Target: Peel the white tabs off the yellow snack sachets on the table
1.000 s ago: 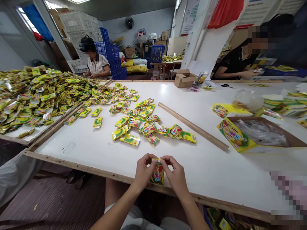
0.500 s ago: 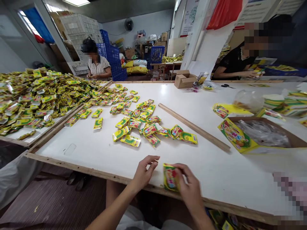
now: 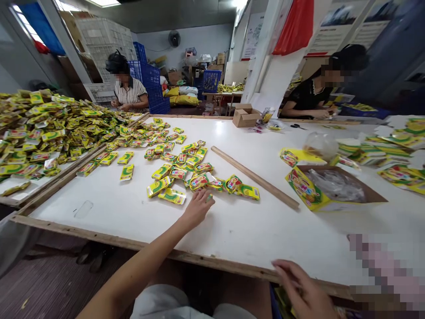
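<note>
My left hand point(image 3: 198, 207) reaches over the table to the near side of a loose cluster of small yellow-and-green packets point(image 3: 171, 196). Its fingers and thumb close around one packet point(image 3: 210, 197), of which only a green corner shows. Down at the table's near edge, my right hand point(image 3: 303, 288) is loosely open, with fingers stretched out and no packet visible in it. Below that hand, under the edge, more packets point(image 3: 282, 301) lie partly hidden.
A wooden strip point(image 3: 254, 177) lies across the white table point(image 3: 245, 235). To the right stands an open display box point(image 3: 303, 188) holding clear plastic. A packet heap point(image 3: 59, 124) fills the left side behind a wooden rail. Two people sit at the far side, near a small carton point(image 3: 246, 116).
My left hand has moved forward onto a packet by the cluster. My right hand has moved right and down to the edge, and the packet it held is gone from it.
</note>
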A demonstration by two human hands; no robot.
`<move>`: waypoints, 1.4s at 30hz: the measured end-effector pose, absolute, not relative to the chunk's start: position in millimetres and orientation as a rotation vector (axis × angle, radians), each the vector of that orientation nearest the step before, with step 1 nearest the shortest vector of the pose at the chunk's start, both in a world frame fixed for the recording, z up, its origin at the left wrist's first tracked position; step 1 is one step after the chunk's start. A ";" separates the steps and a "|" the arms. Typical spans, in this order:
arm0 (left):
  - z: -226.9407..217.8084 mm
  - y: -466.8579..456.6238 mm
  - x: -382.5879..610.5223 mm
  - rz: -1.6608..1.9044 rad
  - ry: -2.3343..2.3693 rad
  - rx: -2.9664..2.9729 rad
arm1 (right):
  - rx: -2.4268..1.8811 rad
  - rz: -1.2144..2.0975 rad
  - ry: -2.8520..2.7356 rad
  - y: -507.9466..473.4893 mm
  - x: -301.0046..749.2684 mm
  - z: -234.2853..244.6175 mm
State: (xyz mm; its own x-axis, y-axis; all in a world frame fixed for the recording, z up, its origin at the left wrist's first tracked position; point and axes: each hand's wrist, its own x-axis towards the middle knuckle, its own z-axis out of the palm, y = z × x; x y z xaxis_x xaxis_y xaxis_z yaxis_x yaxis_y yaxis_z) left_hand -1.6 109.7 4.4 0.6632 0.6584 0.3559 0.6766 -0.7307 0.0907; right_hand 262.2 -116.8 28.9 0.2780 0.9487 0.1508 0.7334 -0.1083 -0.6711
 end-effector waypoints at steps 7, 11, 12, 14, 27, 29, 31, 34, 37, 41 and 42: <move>22.5 89.8 -0.6 -0.754 -1.250 -2.879 | -1.557 0.683 -1.500 -63.4 170.5 22.5; 40.8 43.3 17.6 -1.272 -1.406 -2.991 | -1.506 0.643 -1.312 -44.8 148.0 7.1; 43.3 32.4 21.3 -1.410 -1.463 -3.016 | -1.505 0.659 -1.279 -41.0 144.0 5.0; 44.6 16.4 25.3 -1.651 -1.575 -3.048 | -1.514 0.686 -1.238 -35.1 138.5 3.2; 6.3 16.1 -7.4 -2.060 -1.930 -3.190 | -1.306 0.877 -1.222 -24.4 150.7 -7.3; 4.0 17.5 -10.1 -1.975 -1.974 -3.228 | -1.327 0.917 -1.288 -20.4 152.2 -4.8; 3.0 19.2 -9.8 -2.006 -1.952 -3.191 | -1.356 0.896 -1.327 -15.0 152.3 -2.3; 4.0 20.1 -5.6 -2.205 -1.839 -3.125 | -1.343 0.813 -1.264 -8.2 151.2 -1.8; 7.1 17.9 -2.5 -2.291 -1.787 -3.105 | -1.309 0.817 -1.200 -7.3 151.0 -3.7; 10.5 15.0 -2.1 -2.096 -1.836 -3.077 | -1.307 0.812 -1.310 -13.1 151.1 -0.2; 10.9 14.6 -1.8 -2.091 -1.865 -3.050 | -1.312 0.798 -1.316 -14.4 150.8 1.9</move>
State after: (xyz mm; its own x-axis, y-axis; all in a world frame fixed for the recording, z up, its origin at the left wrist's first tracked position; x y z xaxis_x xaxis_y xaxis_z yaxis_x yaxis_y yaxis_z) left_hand -1.8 14.6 10.9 0.2949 0.9357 0.1937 0.0858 -0.2279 0.9699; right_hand 150.8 -14.4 1.9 0.1681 0.9614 0.2176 0.2515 0.1716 -0.9525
